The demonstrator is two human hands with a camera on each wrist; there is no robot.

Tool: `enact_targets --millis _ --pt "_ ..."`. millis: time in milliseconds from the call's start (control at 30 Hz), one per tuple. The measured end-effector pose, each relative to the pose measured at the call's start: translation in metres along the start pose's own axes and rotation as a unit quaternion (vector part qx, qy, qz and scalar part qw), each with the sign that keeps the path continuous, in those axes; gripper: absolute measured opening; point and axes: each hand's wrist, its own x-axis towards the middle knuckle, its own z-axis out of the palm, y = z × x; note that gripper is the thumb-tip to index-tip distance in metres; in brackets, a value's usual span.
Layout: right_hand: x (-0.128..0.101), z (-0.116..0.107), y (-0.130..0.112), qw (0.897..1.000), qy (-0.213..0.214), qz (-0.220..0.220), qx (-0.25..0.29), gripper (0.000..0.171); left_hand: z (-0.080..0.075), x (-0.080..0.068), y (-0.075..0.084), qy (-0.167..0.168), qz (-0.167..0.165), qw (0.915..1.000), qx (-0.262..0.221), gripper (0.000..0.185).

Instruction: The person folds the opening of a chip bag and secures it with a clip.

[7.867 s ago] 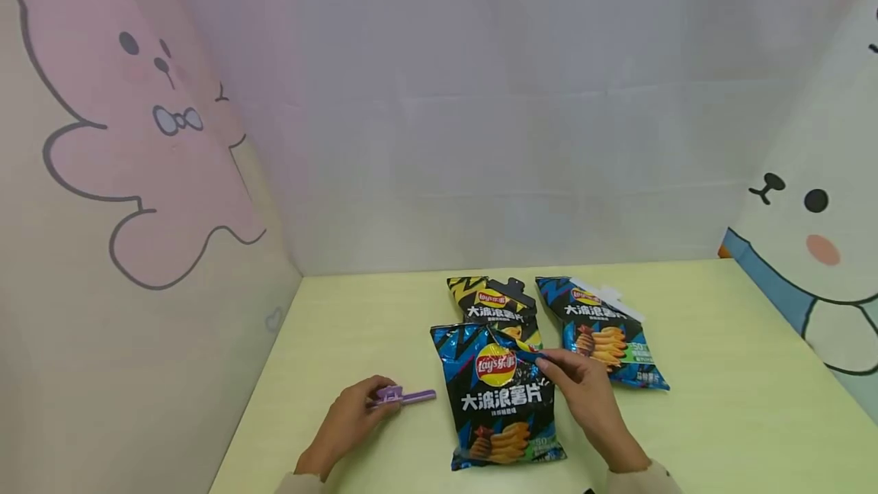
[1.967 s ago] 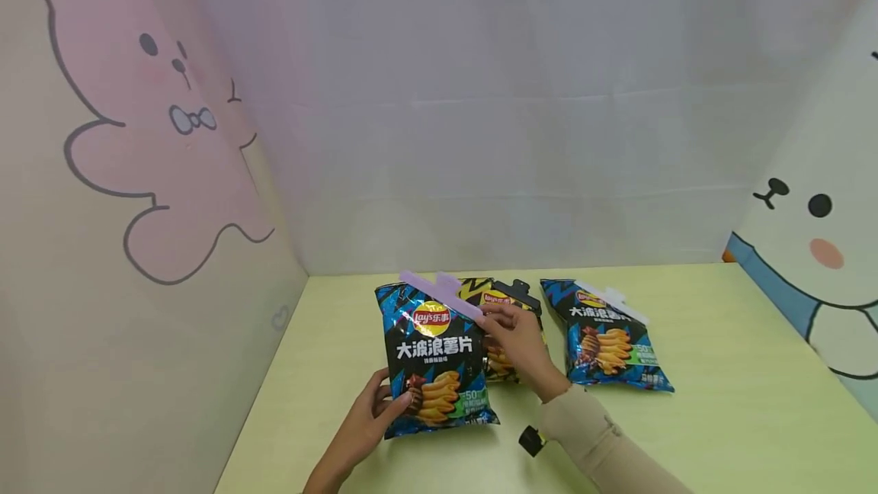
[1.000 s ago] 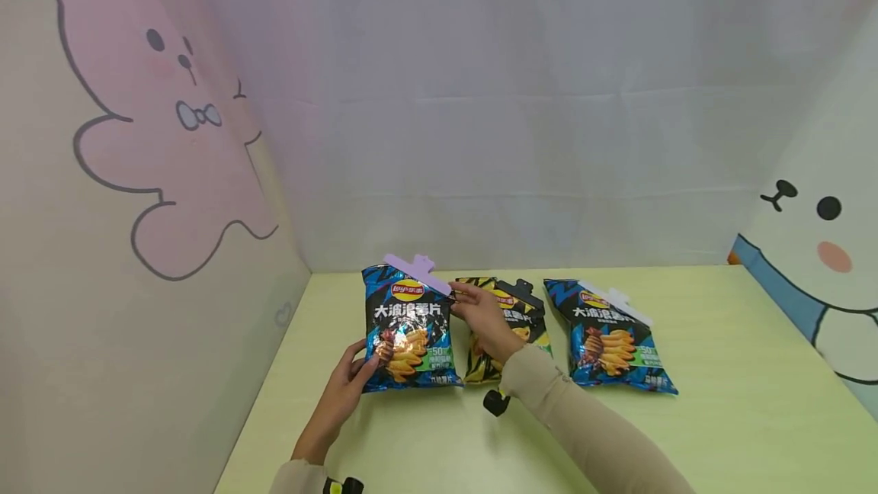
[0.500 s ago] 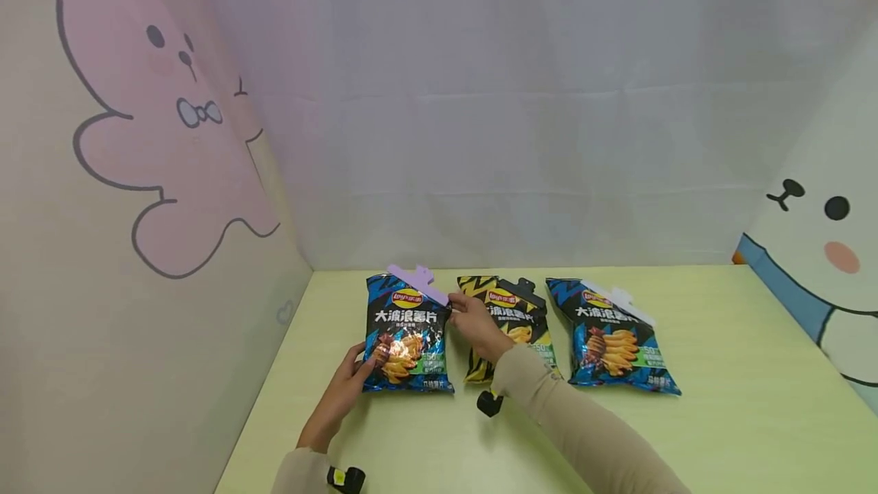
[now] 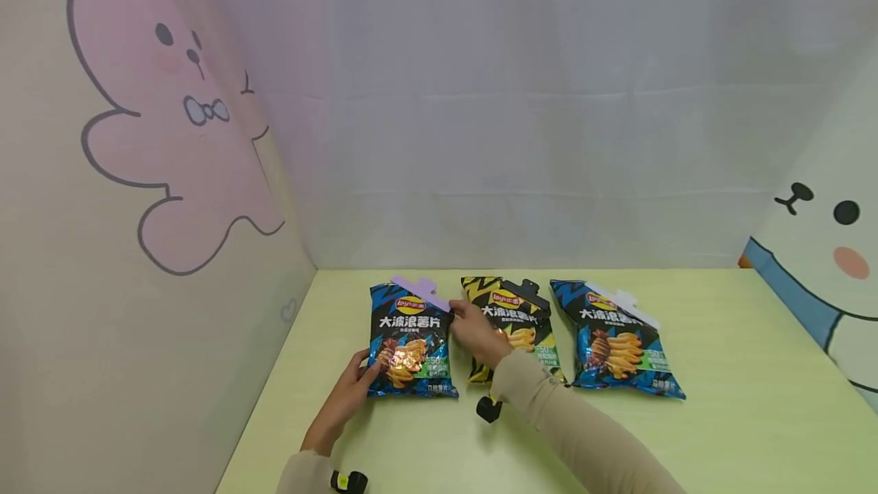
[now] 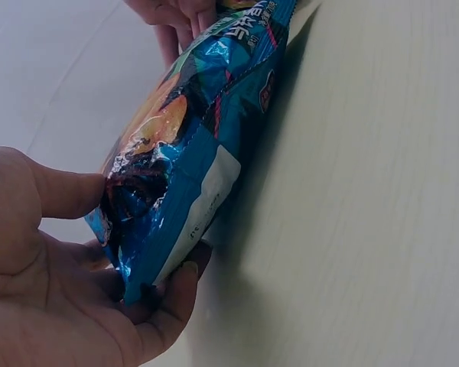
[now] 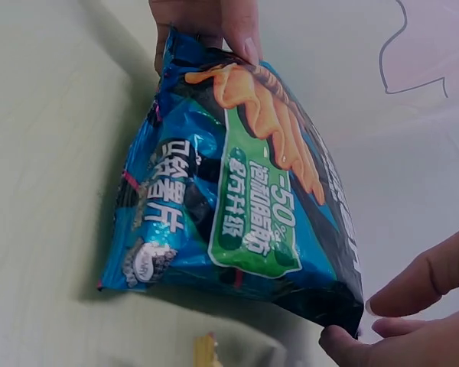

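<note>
table: pale green top (image 5: 741, 372) | back wall: white sheet (image 5: 521, 113) | side panels: cartoon animals (image 5: 171, 136)

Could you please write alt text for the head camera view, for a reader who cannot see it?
A person's left hand holds the bottom corner of a blue chip bag closed with a purple clip, while the right hand touches its top right edge. It lies on a pale green table, leftmost in a row beside a yellow bag and another blue bag.

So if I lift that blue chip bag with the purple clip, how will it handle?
The clipped blue chip bag looks puffed with air, so probably light for its size. Its glossy film may feel slippery and crumple. The left hand holds its bottom corner; chips inside likely break if squeezed.
</note>
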Motion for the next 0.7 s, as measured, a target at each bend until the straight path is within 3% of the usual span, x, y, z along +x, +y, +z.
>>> enact_targets --millis 433,600,700 --pt "-0.014 -0.001 -0.002 1.000 0.014 0.007 0.016 0.061 0.002 0.005 0.004 0.001 0.005 0.9997 0.026 0.063" --pt "-0.026 -0.007 -0.014 1.000 0.007 -0.020 -0.003 0.058 0.001 0.008 0.010 0.026 0.033 0.9979 0.048 0.071" --pt "-0.034 -0.015 -0.021 0.999 0.003 -0.040 -0.016 0.055 0.002 0.010 0.019 0.061 0.068 0.9914 0.094 0.076"
